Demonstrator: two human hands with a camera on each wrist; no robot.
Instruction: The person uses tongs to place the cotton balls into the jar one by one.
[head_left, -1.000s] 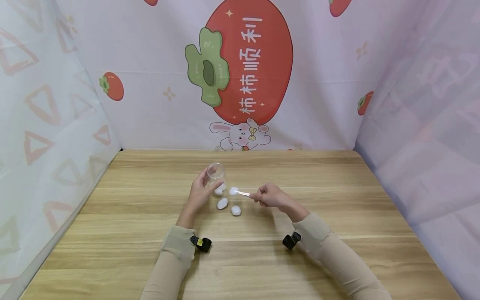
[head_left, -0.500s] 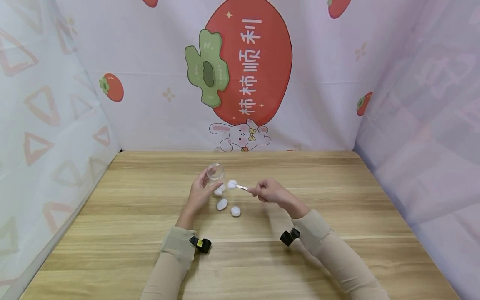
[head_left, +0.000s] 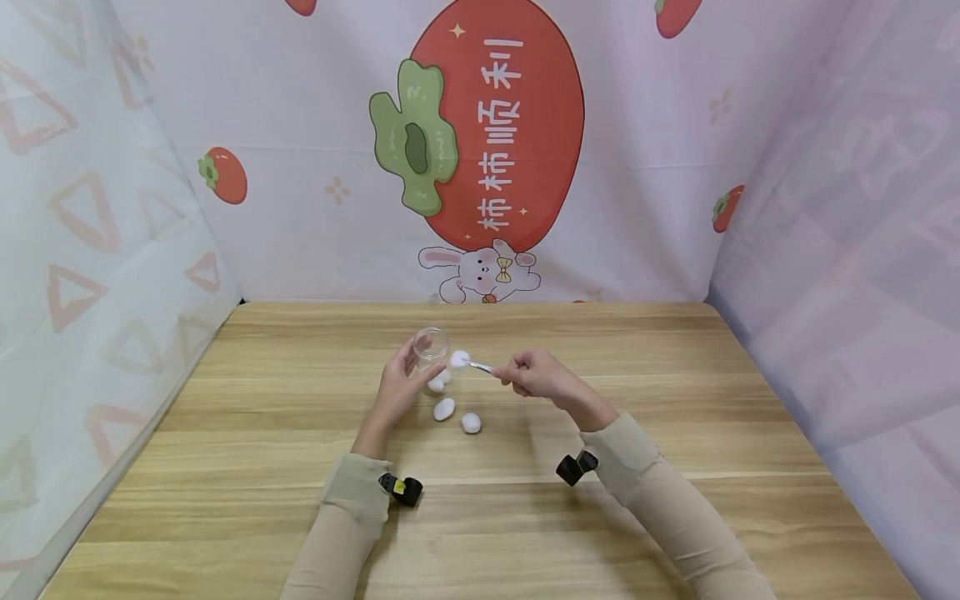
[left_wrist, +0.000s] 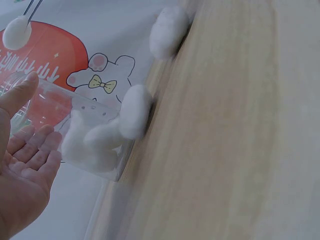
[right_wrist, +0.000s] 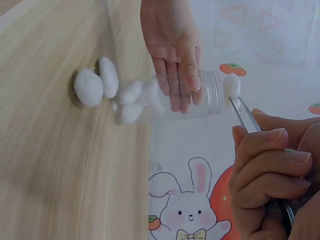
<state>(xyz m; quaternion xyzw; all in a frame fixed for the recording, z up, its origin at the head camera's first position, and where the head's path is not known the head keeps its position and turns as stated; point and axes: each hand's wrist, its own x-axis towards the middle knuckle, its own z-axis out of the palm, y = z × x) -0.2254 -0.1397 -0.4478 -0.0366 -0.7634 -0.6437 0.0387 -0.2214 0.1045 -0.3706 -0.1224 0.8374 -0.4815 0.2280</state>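
In the head view my left hand (head_left: 397, 385) holds a clear plastic jar (head_left: 431, 348) upright on the table, thumb on one side and fingers on the other. Several white cotton balls (left_wrist: 90, 147) lie at the bottom of this lidless jar. My right hand (head_left: 536, 375) grips metal tweezers (head_left: 481, 367), their tips pinching one cotton ball (head_left: 460, 359). In the right wrist view that held cotton ball (right_wrist: 232, 87) is just above the jar's open mouth (right_wrist: 215, 92). Two loose cotton balls, one nearer the jar (head_left: 444, 409) and one farther right (head_left: 471, 423), rest on the table.
The wooden table (head_left: 637, 517) reaches back to a printed curtain (head_left: 300, 225) with a large persimmon and a rabbit. Pale curtains also hang on the left (head_left: 97, 292) and right (head_left: 847, 250). A small black camera is worn on each wrist.
My right hand has moved up and left, lifting the cotton ball in the tweezers from beside the jar's lower part to close to its mouth. The left hand and jar stay put.
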